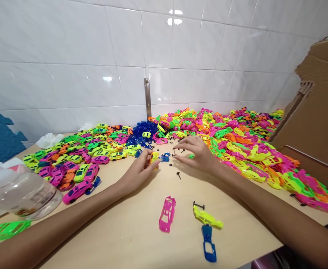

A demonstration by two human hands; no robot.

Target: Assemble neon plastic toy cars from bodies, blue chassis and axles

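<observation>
My left hand (pixel 138 170) is closed on a small yellow-orange toy car body (pixel 154 158) near the middle of the table. Just right of that body is a blue plastic part (pixel 164 157); whether they touch is unclear. My right hand (pixel 194 154) is over small black wheels and axles, thumb and fingers apart, beside a thin axle (pixel 174 151); contact with it cannot be made out. A black axle piece (pixel 178 175) lies nearer me. Closer still are a pink car shell (pixel 167 215), a yellow shell (pixel 208 216) with a black axle, and a blue chassis (pixel 209 243).
Finished-looking cars (pixel 81 172) are heaped on the left, blue parts (pixel 141 130) at the back, and coloured shells (pixel 253 149) on the right. A clear plastic jar (pixel 26 194) and green shell (pixel 8 230) are at left; torn cardboard (pixel 317 101) stands right.
</observation>
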